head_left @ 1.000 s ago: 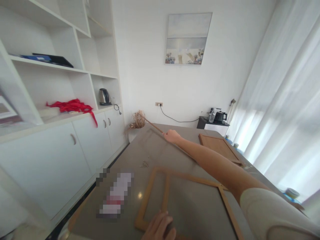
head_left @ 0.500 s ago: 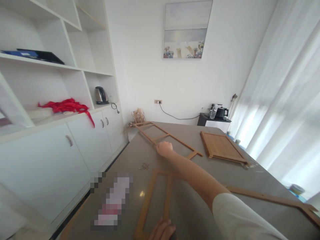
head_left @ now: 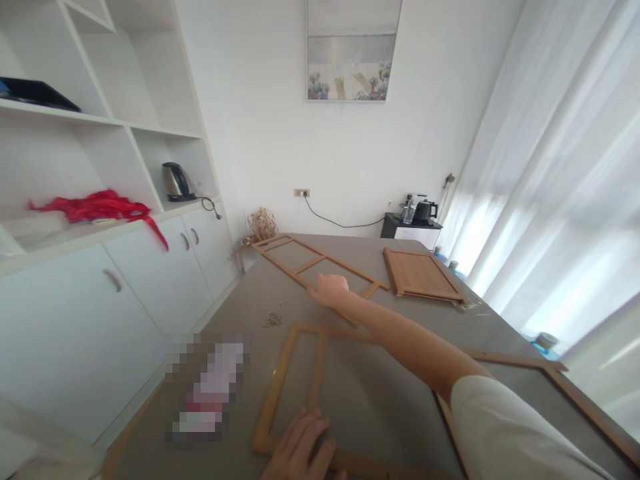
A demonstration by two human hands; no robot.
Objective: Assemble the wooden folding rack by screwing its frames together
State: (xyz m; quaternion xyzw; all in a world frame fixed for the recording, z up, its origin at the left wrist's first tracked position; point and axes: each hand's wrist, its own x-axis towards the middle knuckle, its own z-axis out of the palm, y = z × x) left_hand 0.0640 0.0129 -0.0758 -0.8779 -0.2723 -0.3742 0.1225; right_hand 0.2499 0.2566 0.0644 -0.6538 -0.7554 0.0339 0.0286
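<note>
My right hand point(head_left: 329, 289) reaches across the grey table point(head_left: 240, 313) and rests on the near rail of a long wooden ladder-like frame point(head_left: 300, 256) that lies flat at the far end; the fingers curl over the rail. My left hand point(head_left: 300, 452) lies flat with fingers spread on the near corner of a larger wooden frame point(head_left: 284, 373) in front of me. That frame runs to the right under my right arm.
A flat wooden panel point(head_left: 421, 275) lies at the far right of the table. Small screws point(head_left: 271, 321) sit in a pile left of centre. White cabinets point(head_left: 125, 293) with a kettle point(head_left: 171, 181) and red cloth point(head_left: 95, 205) line the left; curtains hang right.
The far frame, held tilted up a second ago, now lies flat on the table with my right hand still on it. The view has swung left and down.
</note>
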